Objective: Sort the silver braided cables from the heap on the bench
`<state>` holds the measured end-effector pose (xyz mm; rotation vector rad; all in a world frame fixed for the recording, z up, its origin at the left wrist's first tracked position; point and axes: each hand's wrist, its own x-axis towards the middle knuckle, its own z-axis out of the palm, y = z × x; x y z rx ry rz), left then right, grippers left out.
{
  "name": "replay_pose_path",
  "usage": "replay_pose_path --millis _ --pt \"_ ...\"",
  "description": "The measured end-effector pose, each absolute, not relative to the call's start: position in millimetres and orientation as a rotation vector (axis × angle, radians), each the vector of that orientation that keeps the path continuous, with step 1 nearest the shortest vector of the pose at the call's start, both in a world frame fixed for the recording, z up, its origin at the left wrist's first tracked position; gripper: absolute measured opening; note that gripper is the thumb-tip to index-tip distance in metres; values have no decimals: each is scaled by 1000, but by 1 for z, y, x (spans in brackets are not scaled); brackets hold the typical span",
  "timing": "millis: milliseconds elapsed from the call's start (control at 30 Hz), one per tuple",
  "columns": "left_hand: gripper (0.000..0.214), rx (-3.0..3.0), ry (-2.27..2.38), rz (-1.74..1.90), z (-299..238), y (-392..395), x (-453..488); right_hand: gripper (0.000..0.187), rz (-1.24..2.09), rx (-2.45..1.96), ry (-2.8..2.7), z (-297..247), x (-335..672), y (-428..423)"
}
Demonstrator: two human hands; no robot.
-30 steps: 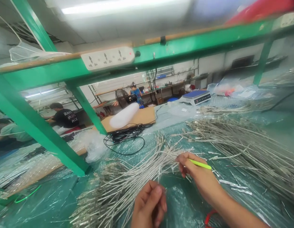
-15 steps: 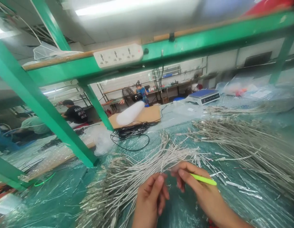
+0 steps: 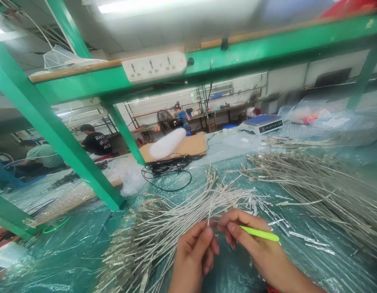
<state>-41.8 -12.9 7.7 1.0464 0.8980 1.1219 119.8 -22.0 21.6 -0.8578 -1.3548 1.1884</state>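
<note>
My left hand (image 3: 192,256) is low in the middle, its fingers pinched on one thin silver wire (image 3: 210,209) that stands up from the fingertips. My right hand (image 3: 252,244) is closed beside it, fingertips touching the left hand's, with a yellow-green stick (image 3: 260,233) lying across its fingers and pointing right. Both hands sit at the near end of a fanned pile of silver wires (image 3: 176,219) on green plastic sheeting (image 3: 69,256).
A second large pile of silver wires (image 3: 313,183) spreads to the right. A green metal frame post (image 3: 54,134) slants down at left; a white power strip (image 3: 154,65) hangs on the beam above. Black cables (image 3: 166,167), a scale (image 3: 261,123) and seated people lie farther back.
My hands have come together: the right hand drew back from the pile toward the left, and the left hand rose and pinched a single wire. The view shifted slightly right.
</note>
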Motion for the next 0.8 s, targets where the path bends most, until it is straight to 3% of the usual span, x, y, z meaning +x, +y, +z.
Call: replay_pose_path --millis 300,800 --pt "23 1026 925 1125 13 -17 -39 23 1190 -886 -1346 27 121 -22" --pt "35 1082 963 1082 8 -14 -41 24 1181 -900 -1354 29 121 -23"
